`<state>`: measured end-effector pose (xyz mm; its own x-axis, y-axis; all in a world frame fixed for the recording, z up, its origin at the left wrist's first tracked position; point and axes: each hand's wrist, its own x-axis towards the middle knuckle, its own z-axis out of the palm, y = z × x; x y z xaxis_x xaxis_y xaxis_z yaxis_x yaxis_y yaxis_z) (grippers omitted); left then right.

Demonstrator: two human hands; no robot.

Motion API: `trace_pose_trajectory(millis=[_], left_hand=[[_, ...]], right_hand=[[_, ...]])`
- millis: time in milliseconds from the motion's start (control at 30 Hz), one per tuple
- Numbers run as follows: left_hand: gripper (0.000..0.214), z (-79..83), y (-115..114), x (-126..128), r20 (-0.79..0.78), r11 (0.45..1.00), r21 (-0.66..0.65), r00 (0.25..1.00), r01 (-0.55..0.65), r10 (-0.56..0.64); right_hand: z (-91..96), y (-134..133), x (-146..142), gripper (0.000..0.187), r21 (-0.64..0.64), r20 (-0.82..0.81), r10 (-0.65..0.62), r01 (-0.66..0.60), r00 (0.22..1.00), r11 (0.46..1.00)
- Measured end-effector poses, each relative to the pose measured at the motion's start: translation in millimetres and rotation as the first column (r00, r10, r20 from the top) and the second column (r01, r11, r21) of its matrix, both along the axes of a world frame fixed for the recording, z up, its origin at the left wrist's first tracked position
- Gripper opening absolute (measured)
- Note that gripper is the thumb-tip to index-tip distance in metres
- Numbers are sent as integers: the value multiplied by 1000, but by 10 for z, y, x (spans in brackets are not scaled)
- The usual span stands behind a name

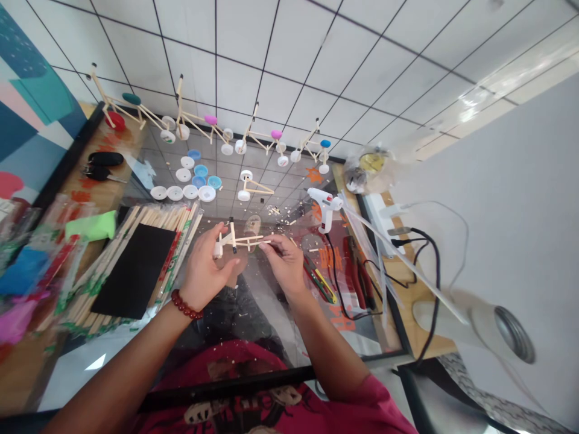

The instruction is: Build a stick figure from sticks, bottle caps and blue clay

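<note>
The right hand (286, 260) pinches a stick frame (233, 235); the left hand's (204, 260) grip beside it I cannot tell.

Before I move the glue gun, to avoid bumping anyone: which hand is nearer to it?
Right. The right hand is apart from the glue gun, to its lower left in the picture; the left hand is farther left.

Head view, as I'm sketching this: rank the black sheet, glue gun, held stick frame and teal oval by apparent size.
Black sheet
Held stick frame, glue gun: too alike to rank
Teal oval
</note>
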<state>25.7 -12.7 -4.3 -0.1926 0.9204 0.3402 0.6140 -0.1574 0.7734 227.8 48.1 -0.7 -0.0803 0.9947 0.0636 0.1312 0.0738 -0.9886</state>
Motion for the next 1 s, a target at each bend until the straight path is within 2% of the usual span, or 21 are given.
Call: trace_pose_trajectory(millis=[267, 500, 1000], left_hand=[[72, 10, -2, -5, 8, 1000, 5, 1000, 13, -13], [74, 18, 0, -15, 18, 999, -45, 1000, 13, -12], [73, 3, -7, -6, 19, 1000, -9, 1000, 7, -7]], right_hand=[[-12, 10, 8, 20, 8, 9, 6, -6, 1000, 1000], [-23, 7, 2, 17, 12, 9, -8, 8, 1000, 1000], [8, -4, -4, 18, 27, 27, -22, 21, 999, 999]])
